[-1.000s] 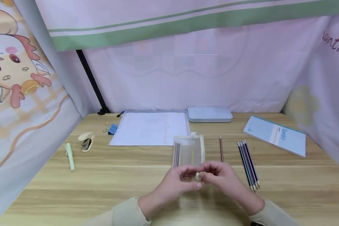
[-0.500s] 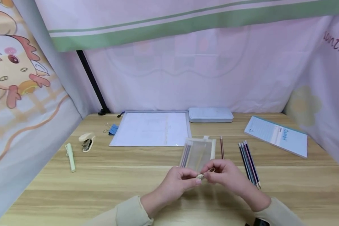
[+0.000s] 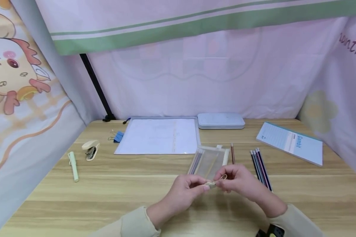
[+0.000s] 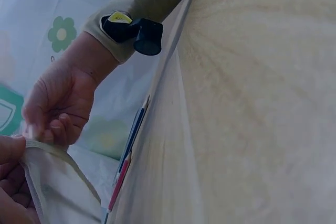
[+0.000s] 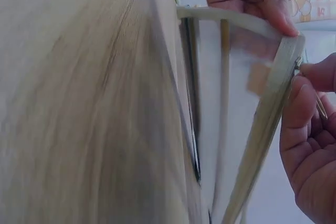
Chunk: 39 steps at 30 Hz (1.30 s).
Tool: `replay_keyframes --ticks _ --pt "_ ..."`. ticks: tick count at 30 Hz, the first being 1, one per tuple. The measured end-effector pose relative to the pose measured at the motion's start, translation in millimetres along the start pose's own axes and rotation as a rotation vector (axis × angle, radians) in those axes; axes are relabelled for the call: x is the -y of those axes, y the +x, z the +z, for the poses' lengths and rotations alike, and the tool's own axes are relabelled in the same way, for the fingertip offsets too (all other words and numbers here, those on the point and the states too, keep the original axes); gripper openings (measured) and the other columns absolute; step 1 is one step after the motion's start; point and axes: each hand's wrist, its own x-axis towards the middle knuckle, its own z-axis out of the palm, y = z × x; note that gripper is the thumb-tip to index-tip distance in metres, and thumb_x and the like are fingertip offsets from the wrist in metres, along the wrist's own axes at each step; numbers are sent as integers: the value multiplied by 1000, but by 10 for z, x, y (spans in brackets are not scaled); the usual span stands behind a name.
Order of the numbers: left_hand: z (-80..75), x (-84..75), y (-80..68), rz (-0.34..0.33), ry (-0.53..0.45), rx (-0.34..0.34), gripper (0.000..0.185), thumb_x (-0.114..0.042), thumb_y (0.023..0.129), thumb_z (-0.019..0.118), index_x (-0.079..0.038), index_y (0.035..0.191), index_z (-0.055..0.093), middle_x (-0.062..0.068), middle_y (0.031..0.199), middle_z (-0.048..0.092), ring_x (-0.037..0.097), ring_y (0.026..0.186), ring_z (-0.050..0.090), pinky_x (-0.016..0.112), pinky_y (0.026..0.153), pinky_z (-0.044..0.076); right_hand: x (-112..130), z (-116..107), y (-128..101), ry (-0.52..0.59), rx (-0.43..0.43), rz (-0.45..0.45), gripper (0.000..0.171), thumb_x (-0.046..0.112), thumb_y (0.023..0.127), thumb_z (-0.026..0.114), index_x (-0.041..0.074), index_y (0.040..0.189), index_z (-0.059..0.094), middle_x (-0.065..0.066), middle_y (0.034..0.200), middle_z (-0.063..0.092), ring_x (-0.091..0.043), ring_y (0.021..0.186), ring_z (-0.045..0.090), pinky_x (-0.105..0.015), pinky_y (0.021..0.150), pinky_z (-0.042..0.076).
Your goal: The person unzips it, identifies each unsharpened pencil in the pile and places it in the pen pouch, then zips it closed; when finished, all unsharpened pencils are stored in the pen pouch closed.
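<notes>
While both hands meet low over the middle of the desk [image 3: 106,197], they hold a clear pouch [image 3: 209,161] by its near end. The left hand [image 3: 186,188] pinches the near corner of the pouch between thumb and curled fingers. The right hand [image 3: 240,182] pinches the zip pull [image 3: 222,178] at that same corner, thumb against forefinger, the other fingers curled under. The fingertips of the two hands are almost touching.

The pouch slants away from the hands, its far end near the desk just in front of a sheet [image 3: 158,136]; whether that end touches the wood cannot be told. Several pencils lie inside it along its left edge [image 3: 195,158]. In the right wrist view the cream zip band [image 5: 265,129] runs along one edge of the pouch, with the left thumb on the corner.

One loose pencil [image 3: 232,153] lies just right of the pouch. A group of pencils [image 3: 259,166] lies farther right, partly behind the right hand. A booklet [image 3: 290,142] sits at far right. A grey case [image 3: 221,120] lies at the back, beside the sheet. At left: a blue clip [image 3: 117,136], a stapler [image 3: 90,149] and a pale green pen [image 3: 73,162], all well apart from the hands. Printed curtains hang on all sides.
</notes>
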Motion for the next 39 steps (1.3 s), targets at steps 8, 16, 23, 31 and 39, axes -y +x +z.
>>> replay_keyframes --ticks 8,16,23,31,39 --pt "-170 -53 -34 -11 24 -43 16 -6 85 63 6 95 67 19 89 67 4 73 57 15 65 49 -283 -222 -32 -73 -125 118 13 4 78 65 -5 87 64 -5 67 57 -9 58 52 -23 50 47" --pt "-503 -29 -73 -110 39 -224 13 -6 90 56 3 94 63 10 88 61 11 79 56 19 72 51 -407 -479 -52 -167 -203 190 14 7 84 63 -4 93 63 -4 68 53 -10 59 47 -22 49 43" --pt "-709 20 -63 -192 136 -343 9 -3 91 54 0 90 63 6 86 61 13 80 53 24 71 49 -406 -557 -66 -202 -212 168 14 6 84 62 -4 93 63 -2 66 52 -8 57 45 -21 46 41" --pt "-780 39 -108 -202 217 -330 8 -2 88 58 -5 87 65 5 85 61 14 78 53 23 66 49 -388 -572 -92 -166 -171 211 14 8 85 62 -4 92 60 -4 68 53 -10 59 48 -23 50 44" --pt "-844 56 -116 -191 270 -377 8 -3 86 61 -4 89 69 5 82 64 14 72 53 22 62 48 -409 -533 -113 9 33 284 53 9 84 61 -9 131 44 -3 70 55 -12 65 51 -26 59 47"
